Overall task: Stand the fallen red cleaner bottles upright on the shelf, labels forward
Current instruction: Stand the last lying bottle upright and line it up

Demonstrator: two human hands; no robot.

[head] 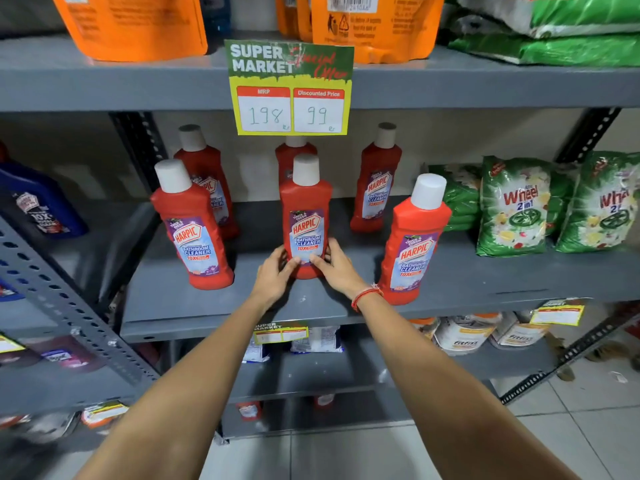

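Centre bottle [306, 216]: upright mid-shelf [485, 282], label forward
Left hand [275, 275]: clasping its base
Right hand [336, 268]: clasping its base (red thread at wrist)
Other bottles: five, all upright

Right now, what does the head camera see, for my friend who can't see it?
Both hands, left hand and right hand, hold the middle red bottle upright on a grey shelf, label forward. Five more red bottles stand around it.
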